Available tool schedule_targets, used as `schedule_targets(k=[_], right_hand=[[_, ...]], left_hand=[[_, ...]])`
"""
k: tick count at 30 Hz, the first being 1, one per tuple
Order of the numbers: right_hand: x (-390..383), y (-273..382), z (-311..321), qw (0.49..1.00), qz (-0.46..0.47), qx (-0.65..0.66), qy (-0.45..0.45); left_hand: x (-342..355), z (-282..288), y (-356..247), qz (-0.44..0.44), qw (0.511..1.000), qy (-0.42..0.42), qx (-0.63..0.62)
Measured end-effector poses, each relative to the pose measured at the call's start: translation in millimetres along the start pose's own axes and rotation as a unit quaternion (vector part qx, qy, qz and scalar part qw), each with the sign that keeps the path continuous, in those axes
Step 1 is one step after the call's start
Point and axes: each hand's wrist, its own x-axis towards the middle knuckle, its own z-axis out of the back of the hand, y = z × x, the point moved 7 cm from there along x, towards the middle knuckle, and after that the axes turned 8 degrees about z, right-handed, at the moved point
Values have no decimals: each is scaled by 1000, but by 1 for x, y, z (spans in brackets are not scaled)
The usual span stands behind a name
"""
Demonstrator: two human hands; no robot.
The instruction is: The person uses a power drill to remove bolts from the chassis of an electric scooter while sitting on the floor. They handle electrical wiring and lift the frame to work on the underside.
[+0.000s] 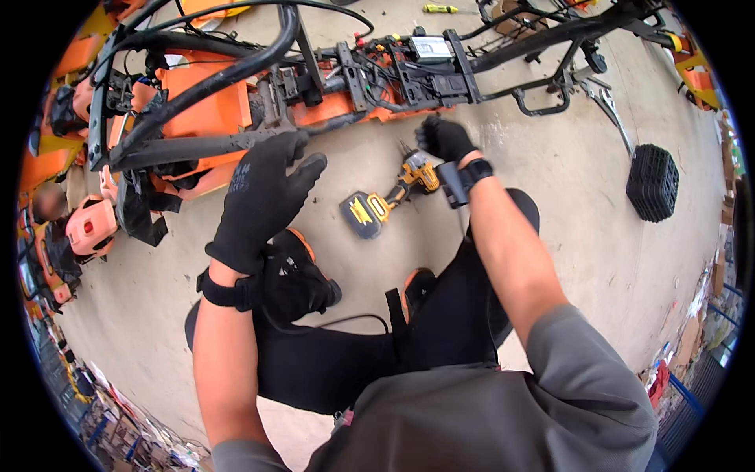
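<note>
My left hand (267,189), in a black glove, is held beside the dark tubular frame (189,148) with its thumb apart from the fingers. It holds nothing that I can see. My right hand (446,140), also gloved in black, is curled just in front of the frame's orange and black middle part; whatever its fingers may hold is hidden. On the floor between my hands lies a yellow and black cordless impact driver (405,185), its battery end toward me. Wiring and a silver box (432,49) sit in the frame above my right hand.
A black ribbed plastic block (653,182) stands on the floor at the right, beside a long metal wrench (615,114). A yellow screwdriver (440,9) lies beyond the frame. Orange body parts (90,226) crowd the left. My shoes (303,271) are close below the driver.
</note>
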Motion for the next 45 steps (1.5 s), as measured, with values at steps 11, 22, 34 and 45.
schedule_targets(k=[11, 22, 34, 45], right_hand=[[65, -104, -113, 947, -71, 241, -199], [81, -121, -114, 925, 8, 296, -238], [96, -140, -122, 902, 12, 372, -219], [90, -117, -111, 954, 126, 126, -240]], left_hand=[[-23, 55, 116, 349, 936, 11, -36], [-24, 73, 150, 395, 874, -149, -240], [-19, 96, 136, 290, 942, -105, 129], [-35, 110, 122, 386, 898, -112, -181]])
